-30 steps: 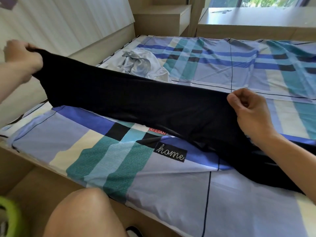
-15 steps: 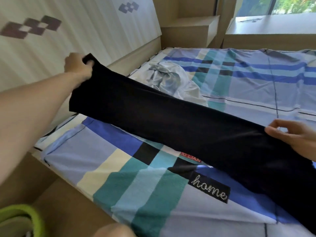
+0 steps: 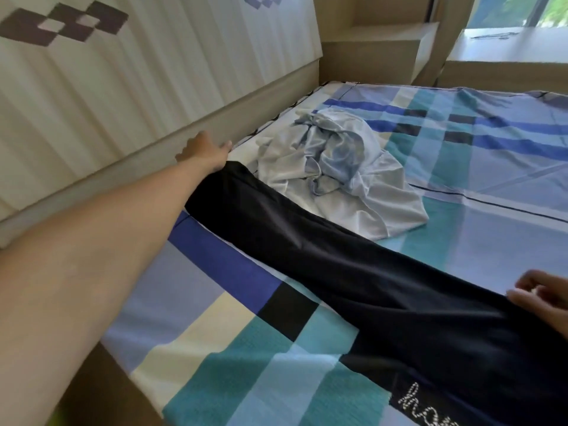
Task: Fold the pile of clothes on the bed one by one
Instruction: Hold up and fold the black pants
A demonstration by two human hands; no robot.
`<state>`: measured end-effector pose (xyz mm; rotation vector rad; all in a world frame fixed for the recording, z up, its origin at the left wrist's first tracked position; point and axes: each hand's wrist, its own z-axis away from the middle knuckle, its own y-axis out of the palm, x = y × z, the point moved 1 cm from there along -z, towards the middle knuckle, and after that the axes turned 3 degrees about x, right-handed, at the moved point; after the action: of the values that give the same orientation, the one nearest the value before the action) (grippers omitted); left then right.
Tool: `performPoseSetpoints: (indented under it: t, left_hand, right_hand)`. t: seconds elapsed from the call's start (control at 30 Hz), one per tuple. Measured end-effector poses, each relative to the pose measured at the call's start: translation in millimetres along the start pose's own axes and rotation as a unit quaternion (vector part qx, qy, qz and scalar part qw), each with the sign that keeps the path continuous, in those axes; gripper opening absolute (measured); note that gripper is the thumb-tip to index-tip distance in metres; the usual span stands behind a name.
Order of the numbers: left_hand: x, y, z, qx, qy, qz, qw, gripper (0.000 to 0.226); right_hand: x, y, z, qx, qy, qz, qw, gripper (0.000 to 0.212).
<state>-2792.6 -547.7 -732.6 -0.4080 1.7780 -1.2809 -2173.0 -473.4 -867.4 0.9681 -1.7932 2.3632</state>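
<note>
White ribbed panel [image 3: 159, 75] with brown diamond marks fills the upper left of the frame, and a wooden ledge [image 3: 129, 167] runs along under it. From the lower left an arm stretches far up across the picture, and there's the left hand [image 3: 206, 151], out by that ledge at the far edge of the bed [image 3: 196, 290]. It sits right at the end of the black garment [image 3: 353, 272], fingers pointing right. Whether it is pinching the cloth or only resting on it, I cannot tell, because the wrist covers the spot.

Centre frame now: the black garment lies as one long band on the bed's blue, teal and cream checks, running diagonally from that left hand down to the lower right corner. Just above it, touching its upper edge, sits a pale blue garment [image 3: 341, 167] in a crumpled heap.

Lower right, a dark label [image 3: 425, 408] with white stitched lettering peeks out under the black cloth. At the right edge the right hand [image 3: 541, 298] comes in, fingers curled, thumb pinching the garment's upper edge, creases fanning out from the grip. Top right, a window [image 3: 519, 10] shows green outside.
</note>
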Motion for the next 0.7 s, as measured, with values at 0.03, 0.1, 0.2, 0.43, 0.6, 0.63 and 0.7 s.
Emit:
performPoseSetpoints:
  t: [0.03,0.1,0.2,0.43,0.6,0.63,0.7]
  left_hand:
    - [5.9,7.2,-1.3,0.024,-0.017,0.004,1.000,0.068]
    - [22.2,19.7,-2.1,0.075,-0.029,0.027,0.996,0.081]
    - [49.6,27.5,-1.9,0.157,-0.033,0.055,0.985,0.096]
    - [68.9,20.1,-0.6,0.187,-0.024,0.099,0.977,0.081]
    - [63.6,5.7,8.6,0.009,-0.034,0.025,0.999,0.064]
    - [65.5,-0.8,12.9,-0.034,-0.046,-0.020,0.998,0.065]
    - [71.1,-5.4,27.9,-0.002,-0.074,-0.031,0.997,0.062]
  right_hand:
    - [26.6,-1.5,-1.9,-0.001,-0.012,0.002,1.000,0.065]
    - [78.9,-6.0,1.0,-0.002,-0.033,0.035,0.999,0.053]
    - [134.9,4.1,2.5,0.027,-0.067,0.026,0.997,0.036]
    - [174.5,25.4,-21.0,-0.004,-0.033,0.047,0.998,0.029]
    - [175.4,23.1,-31.3,0.005,-0.001,-0.008,1.000,0.013]
    - [175.9,22.9,-32.1,0.016,-0.002,-0.020,1.000,0.016]
    - [176.2,24.7,-31.2,0.035,-0.002,-0.032,0.999,0.021]
